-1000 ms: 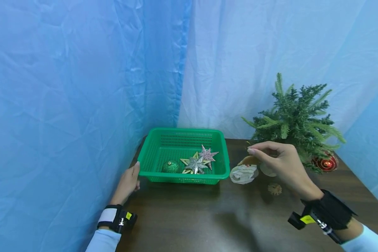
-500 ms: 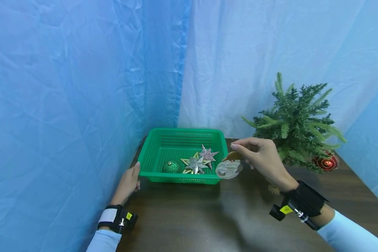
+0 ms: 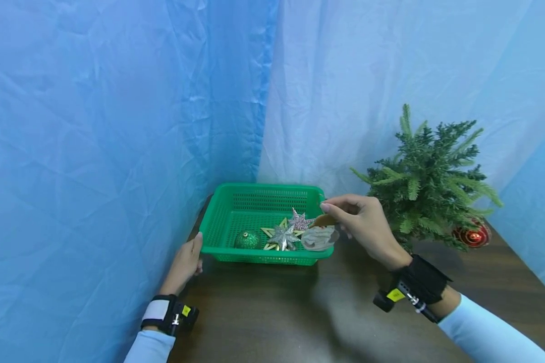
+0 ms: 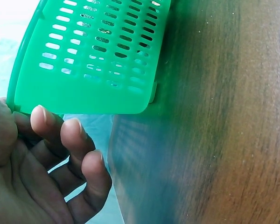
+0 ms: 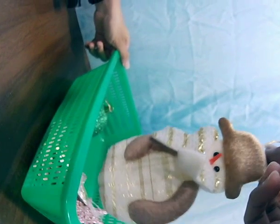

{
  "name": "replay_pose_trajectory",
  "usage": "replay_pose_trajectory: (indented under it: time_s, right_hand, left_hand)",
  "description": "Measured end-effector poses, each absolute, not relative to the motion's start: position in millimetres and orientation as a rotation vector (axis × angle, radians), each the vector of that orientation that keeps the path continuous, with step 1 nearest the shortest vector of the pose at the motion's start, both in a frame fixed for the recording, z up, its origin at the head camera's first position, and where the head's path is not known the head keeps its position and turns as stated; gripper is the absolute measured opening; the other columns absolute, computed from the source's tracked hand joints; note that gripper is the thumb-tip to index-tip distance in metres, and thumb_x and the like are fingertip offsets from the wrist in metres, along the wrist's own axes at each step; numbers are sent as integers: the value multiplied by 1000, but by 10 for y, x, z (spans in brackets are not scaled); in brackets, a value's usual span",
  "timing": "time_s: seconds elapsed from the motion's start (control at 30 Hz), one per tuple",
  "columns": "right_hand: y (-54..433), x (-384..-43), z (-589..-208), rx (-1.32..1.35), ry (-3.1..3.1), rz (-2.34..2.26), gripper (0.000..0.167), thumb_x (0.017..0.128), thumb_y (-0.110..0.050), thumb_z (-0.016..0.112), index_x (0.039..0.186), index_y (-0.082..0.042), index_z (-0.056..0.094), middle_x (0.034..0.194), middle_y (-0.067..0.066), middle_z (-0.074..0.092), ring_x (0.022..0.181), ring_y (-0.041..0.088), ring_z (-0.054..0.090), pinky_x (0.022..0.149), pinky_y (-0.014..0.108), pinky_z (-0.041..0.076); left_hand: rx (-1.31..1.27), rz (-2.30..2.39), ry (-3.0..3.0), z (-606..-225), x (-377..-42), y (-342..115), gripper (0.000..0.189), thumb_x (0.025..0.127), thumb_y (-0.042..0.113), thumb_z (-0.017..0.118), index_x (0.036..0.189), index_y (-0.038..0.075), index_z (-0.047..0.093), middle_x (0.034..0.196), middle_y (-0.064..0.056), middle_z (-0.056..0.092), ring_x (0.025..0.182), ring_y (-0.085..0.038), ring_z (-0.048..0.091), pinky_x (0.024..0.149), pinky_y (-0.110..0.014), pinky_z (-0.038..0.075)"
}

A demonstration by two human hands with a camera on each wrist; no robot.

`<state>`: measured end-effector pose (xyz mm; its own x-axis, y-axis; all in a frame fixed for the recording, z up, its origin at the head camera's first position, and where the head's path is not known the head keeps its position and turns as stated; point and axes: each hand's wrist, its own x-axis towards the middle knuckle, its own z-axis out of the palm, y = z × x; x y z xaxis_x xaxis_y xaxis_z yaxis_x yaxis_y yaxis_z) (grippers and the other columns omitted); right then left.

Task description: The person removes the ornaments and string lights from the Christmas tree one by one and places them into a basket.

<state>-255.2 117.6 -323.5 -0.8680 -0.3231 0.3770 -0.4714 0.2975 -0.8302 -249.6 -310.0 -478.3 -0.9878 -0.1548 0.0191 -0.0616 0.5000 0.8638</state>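
My right hand (image 3: 361, 222) pinches a snowman ornament (image 5: 149, 175) by the top of its brown hat, so it hangs over the right end of a green plastic basket (image 3: 263, 256). The snowman has a white body with gold stripes, brown arms and an orange nose. At the basket's near left corner, my left hand (image 3: 184, 264) grips the rim between thumb and index finger, the other fingers loosely bent below it. Inside the basket lie a green glitter ball (image 3: 247, 240), a silver star (image 3: 283, 237), a pink glitter star (image 3: 298, 220) and a gold star outline (image 3: 269, 232).
A small artificial Christmas tree (image 3: 429, 181) stands at the back right of the dark wooden table (image 3: 272, 312). A red ball ornament (image 3: 473, 236) hangs low on its right side. Blue curtains (image 3: 118, 126) close in the left and back.
My right hand has carried the snowman leftward, from beside the basket to over its right end. The left hand has stayed on the rim.
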Motion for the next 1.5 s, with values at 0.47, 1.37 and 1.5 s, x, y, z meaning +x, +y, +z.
replay_pose_trajectory:
  time_s: [0.47,1.37,1.5]
  right_hand:
    - [921,-2777,-3474,721,-2459,1636,25,101,-31,67,120,-15,73,91,17,66,65,26,45,61,36,42]
    - [1248,-2540,-3919,815,-2831,1384,16,100,-36,69,112,-28,76,90,-3,71,52,18,51,51,31,45]
    - [1579,-2382,-3934,879,-2919,1360,19,100,-41,69,110,-27,76,90,-3,71,55,15,51,53,30,46]
  left_hand:
    - [209,-1519,-2618,-4779,-2500,-3076,66,110,57,27,89,-1,48,58,-5,49,54,-22,55,55,-36,49]
    - [145,-1514,-2635,-4791,-2516,-3028,61,111,53,28,86,1,45,59,-5,49,55,-22,55,56,-36,51]
    - [150,-1518,-2632,-4758,-2509,-3069,60,111,53,27,85,2,43,60,-5,48,55,-22,54,55,-36,51]
